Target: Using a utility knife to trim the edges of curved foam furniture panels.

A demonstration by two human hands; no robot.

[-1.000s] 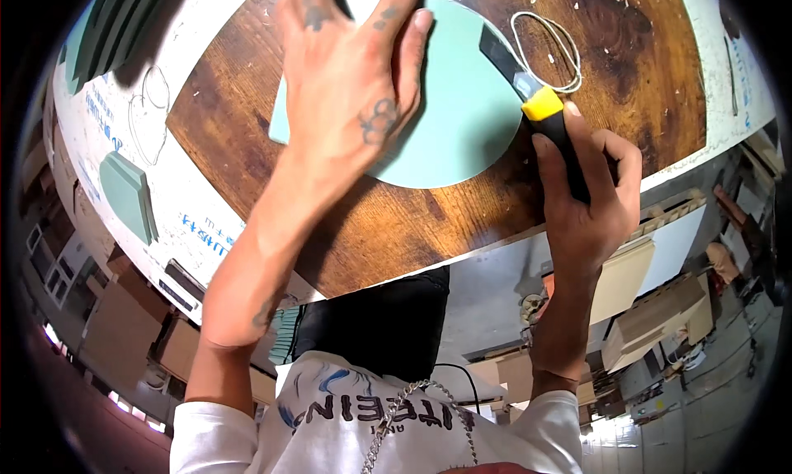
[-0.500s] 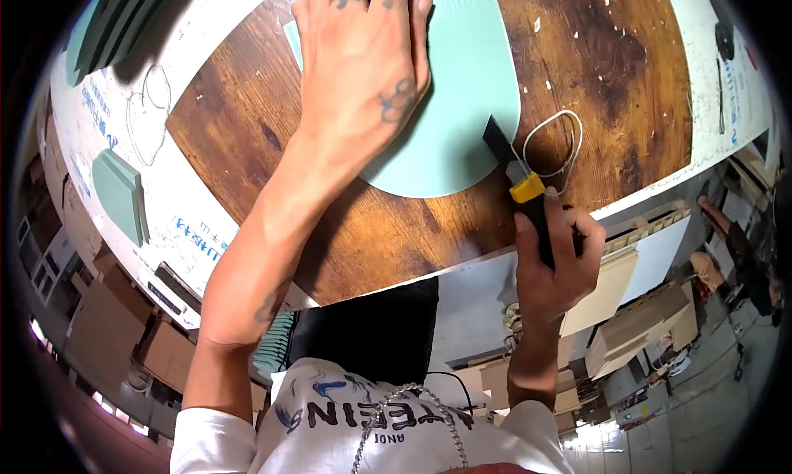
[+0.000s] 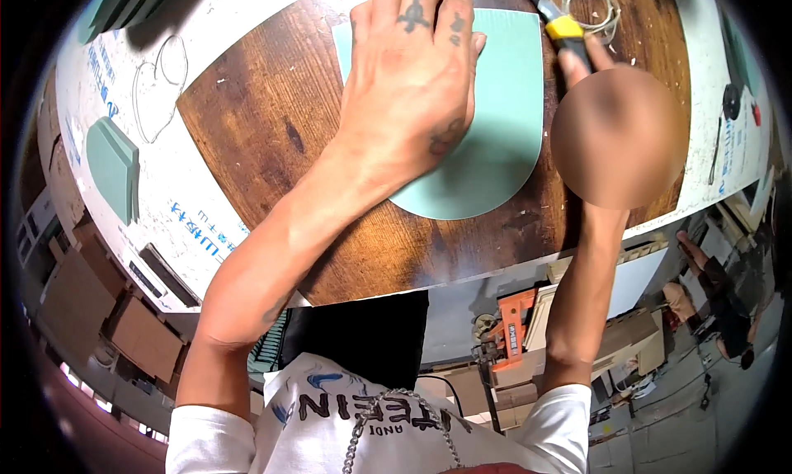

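Note:
A pale green sheet with a rounded near end and a straight far edge lies on a brown wood-patterned board. My left hand presses down on the sheet's left part, knuckles bent, with the thumb along its right side; the fingertips are hidden. Beyond the sheet's right edge, my right hand is closed around a utility knife with a black and yellow body. Its front end points toward the far left and runs up to the top of the picture. A round blur covers most of this hand.
A thin pale loop lies beside the knife, and another thin loop is at the left. Small green pieces are stacked on the white tabletop. Dark green sheets stand far left. A black round object lies at right.
My right hand has moved away from me with the knife, from the near right edge to the far right. The sheet and my left hand have shifted right and nearer; the pale loop is farther away.

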